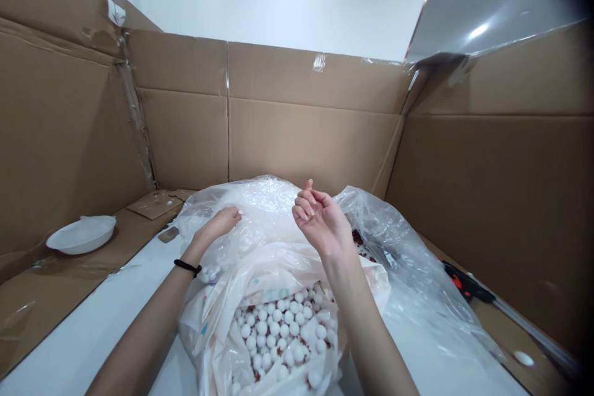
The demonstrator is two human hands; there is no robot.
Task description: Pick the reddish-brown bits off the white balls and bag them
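Coloured lettering [277, 293] crosses the folded rim of the white plastic bag [218, 328], too faint and creased to read with certainty.

Makeshift work booth, taped cardboard walls [315, 130], white tabletop [125, 303]

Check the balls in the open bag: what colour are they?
The balls are white; the head view shows them best.

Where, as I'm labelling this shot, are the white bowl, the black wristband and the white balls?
White bowl [93, 244]: head view, outer side wall.
Black wristband [187, 266]: head view, middle of the band.
White balls [262, 327]: head view, one ball in the pile.
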